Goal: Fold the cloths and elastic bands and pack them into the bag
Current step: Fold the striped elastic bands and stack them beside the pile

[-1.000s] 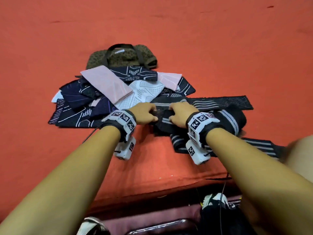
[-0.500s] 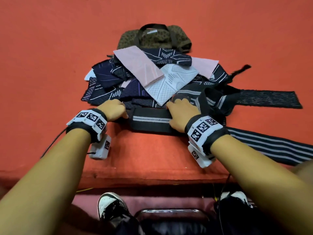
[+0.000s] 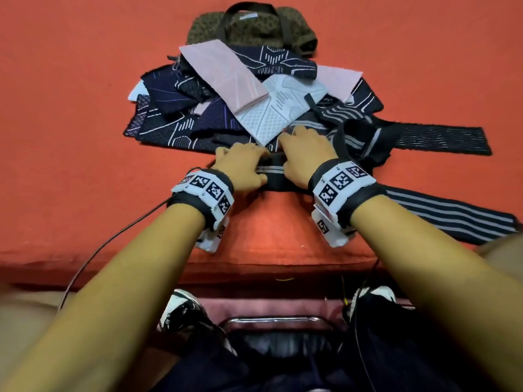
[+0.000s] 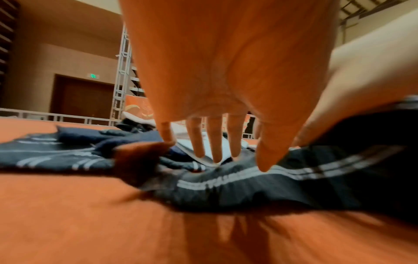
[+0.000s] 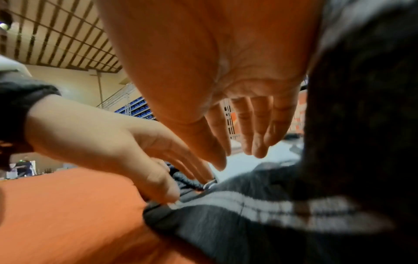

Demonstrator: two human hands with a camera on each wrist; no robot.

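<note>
A black elastic band with grey stripes (image 3: 271, 176) lies folded near the front edge of the orange table; its long tail (image 3: 447, 215) runs off to the right. My left hand (image 3: 240, 164) and right hand (image 3: 307, 149) lie side by side on the folded part, fingers straight, pressing it flat. In the left wrist view the left hand (image 4: 237, 157) has its thumb on the band (image 4: 271, 185). In the right wrist view the right hand (image 5: 239, 157) hovers flat over the band (image 5: 248, 214). The olive bag (image 3: 249, 26) sits at the back, behind the cloth pile (image 3: 226, 80).
A second dark band (image 3: 441, 138) stretches to the right of the pile, with a looped band (image 3: 365, 140) beside my right hand. The table's front edge (image 3: 254, 267) is close below my wrists; a chair and shoes show beneath.
My left hand has slid right along the band until it meets the right hand, and the folded part between them is now shorter. The right hand stayed on the band.
</note>
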